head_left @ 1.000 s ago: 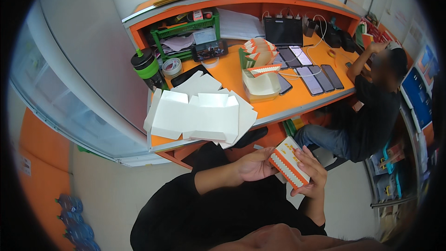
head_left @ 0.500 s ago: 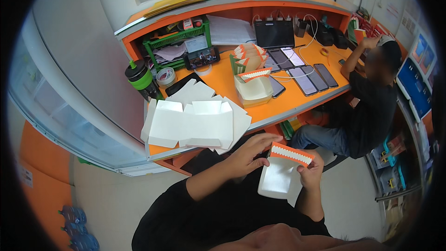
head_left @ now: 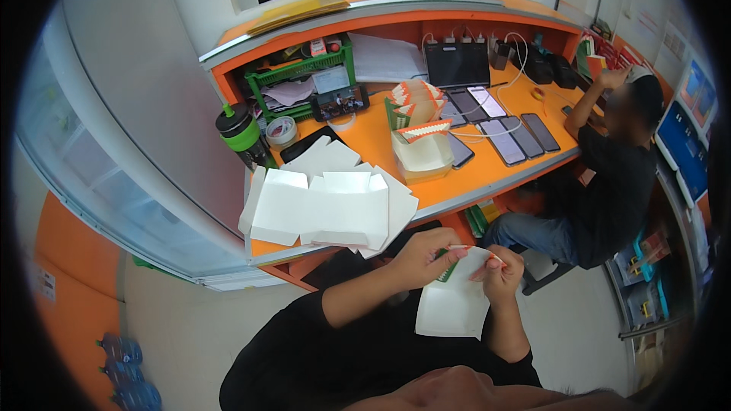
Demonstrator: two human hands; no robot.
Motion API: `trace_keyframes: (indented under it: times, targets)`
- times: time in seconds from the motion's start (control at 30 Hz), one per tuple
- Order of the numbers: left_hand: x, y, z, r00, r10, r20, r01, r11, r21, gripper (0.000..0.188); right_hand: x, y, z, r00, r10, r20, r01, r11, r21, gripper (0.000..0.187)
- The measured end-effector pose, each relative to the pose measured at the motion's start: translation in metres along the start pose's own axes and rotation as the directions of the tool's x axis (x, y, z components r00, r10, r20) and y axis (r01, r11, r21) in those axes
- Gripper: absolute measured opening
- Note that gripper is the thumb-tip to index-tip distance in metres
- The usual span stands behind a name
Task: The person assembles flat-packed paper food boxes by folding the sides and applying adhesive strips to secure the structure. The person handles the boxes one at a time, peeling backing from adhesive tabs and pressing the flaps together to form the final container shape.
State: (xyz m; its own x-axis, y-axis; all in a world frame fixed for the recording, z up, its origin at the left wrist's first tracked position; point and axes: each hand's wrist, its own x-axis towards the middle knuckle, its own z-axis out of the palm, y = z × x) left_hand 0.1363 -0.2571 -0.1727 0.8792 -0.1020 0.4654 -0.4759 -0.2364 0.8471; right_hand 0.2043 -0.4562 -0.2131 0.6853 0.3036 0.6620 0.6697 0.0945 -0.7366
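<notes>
Toward five o'clock, below the front edge of an orange desk (head_left: pixel 371 139), a white-lined paper carton (head_left: pixel 453 310) is sitting between a person's two hands, its pale inside facing up. At its upper left corner, the left hand (head_left: pixel 428 260) is clamping the rim between thumb and fingers, beside a patch of green print. At four o'clock, the right hand (head_left: pixel 504 278) is pinching the upper right corner, where an orange edge is showing.

Toward eight o'clock, a stack of flat carton blanks (head_left: pixel 327 205) is lying on the desk, overhanging its front edge. Between one and two o'clock, nested folded cartons (head_left: pixel 424 156) are standing near several smartphones (head_left: pixel 502 142), with a dark-screened laptop (head_left: pixel 457 65) resting behind them at one o'clock. Toward ten o'clock, a black-and-green tumbler (head_left: pixel 240 132) is standing beside a tape roll (head_left: pixel 282 132). At three o'clock, a co-worker (head_left: pixel 615 183) in a dark top is sitting at the desk.
</notes>
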Motion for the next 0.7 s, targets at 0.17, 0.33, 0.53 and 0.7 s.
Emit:
trace_keyframes:
  times: [0.17, 0.33, 0.53, 0.7]
  targets:
    - [0.008, 0.001, -0.006, 0.986, 0.139, 0.097, -0.155, 0.970, 0.185, 0.025, 0.011, 0.000, 0.000, 0.978, -0.176, 0.111, 0.170, 0.983, 0.063, 0.048]
    - [0.016, 0.010, 0.001, 0.985, 0.169, 0.023, -0.171, 0.977, 0.131, 0.033, 0.024, -0.012, -0.001, 0.972, -0.230, 0.051, 0.235, 0.964, -0.125, 0.050]
    - [0.012, -0.005, -0.003, 0.968, -0.104, 0.227, 0.048, 0.969, 0.241, 0.046, 0.022, 0.008, -0.029, 0.963, -0.090, -0.253, 0.043, 0.982, -0.185, 0.059]
    - [0.005, -0.011, -0.005, 0.945, -0.160, 0.286, 0.066, 0.948, 0.311, 0.048, 0.016, 0.022, -0.042, 0.985, 0.034, -0.167, -0.047, 0.996, -0.074, 0.045]
